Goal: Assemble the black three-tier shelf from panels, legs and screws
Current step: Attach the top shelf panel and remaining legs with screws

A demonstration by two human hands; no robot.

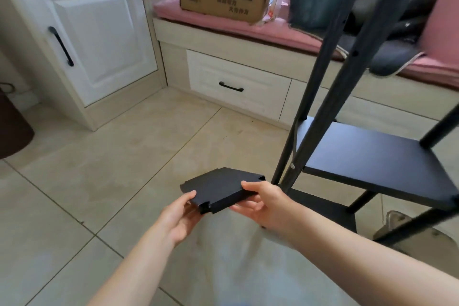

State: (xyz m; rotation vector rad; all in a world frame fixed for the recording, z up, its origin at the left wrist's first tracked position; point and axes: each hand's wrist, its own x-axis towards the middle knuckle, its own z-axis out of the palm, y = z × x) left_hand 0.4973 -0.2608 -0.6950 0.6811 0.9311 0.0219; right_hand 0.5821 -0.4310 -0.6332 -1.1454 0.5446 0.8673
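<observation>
Both hands, left hand (182,216) and right hand (263,202), pinch the loose black panel (221,187) by opposite edges above the tiled floor (99,156), and should keep it level, notches meeting the legs (330,97).

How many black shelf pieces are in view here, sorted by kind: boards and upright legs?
Boards: 3, namely the loose panel held by the left hand and right hand, the fitted middle board, and the lower board.
Upright legs: 4.
Total: 7.
</observation>
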